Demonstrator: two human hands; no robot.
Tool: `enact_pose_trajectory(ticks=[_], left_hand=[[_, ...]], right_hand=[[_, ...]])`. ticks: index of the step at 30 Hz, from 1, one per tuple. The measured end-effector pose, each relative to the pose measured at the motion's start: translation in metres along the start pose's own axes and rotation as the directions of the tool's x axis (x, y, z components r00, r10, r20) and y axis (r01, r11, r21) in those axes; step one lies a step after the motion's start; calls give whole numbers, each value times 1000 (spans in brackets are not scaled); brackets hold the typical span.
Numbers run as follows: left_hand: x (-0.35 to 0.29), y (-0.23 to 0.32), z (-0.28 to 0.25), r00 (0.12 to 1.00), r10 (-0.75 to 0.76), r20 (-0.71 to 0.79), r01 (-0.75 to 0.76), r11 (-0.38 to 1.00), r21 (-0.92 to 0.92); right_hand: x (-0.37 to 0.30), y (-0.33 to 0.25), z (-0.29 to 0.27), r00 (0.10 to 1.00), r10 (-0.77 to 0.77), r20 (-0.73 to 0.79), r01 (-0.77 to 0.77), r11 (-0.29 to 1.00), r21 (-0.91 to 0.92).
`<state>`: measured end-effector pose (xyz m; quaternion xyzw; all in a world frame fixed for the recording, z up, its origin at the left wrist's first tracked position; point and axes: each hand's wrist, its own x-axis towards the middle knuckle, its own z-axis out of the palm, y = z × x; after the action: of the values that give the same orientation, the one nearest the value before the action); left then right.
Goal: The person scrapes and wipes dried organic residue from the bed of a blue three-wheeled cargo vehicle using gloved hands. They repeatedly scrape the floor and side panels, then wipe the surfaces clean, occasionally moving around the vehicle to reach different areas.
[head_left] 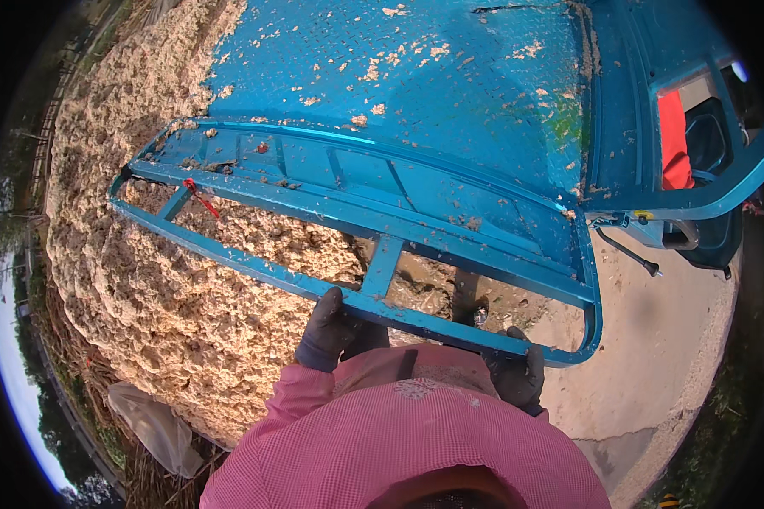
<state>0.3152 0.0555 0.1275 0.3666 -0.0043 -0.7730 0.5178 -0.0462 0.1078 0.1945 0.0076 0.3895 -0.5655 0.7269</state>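
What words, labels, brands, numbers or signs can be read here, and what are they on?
None can be read.
Blue frame: no legible lettering.
Pink garment: a pale design, no legible letters.
Yellow spot near the frame's right end: too small to tell.

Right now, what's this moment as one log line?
left hand: gripping blue rail; right hand: on same rail; truck bed: pale bits; pale heap: at left
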Motion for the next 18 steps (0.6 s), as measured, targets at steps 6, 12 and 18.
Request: enact_pose_trajectory(ticks=[6,12,18], left_hand=[[43,42,87,962,271,-43,-255,939,229],[31,130,36,893,440,-93,-447,850,-277],[45,164,-131,775,102,-624,-382,862,-333]], right_hand=[[46,-46,42,959,-280,33,282,952,-122],[29,-19,21,950,-274,-148,282,959,36],[16,66,-87,960,-76,-270,101,992,80]])
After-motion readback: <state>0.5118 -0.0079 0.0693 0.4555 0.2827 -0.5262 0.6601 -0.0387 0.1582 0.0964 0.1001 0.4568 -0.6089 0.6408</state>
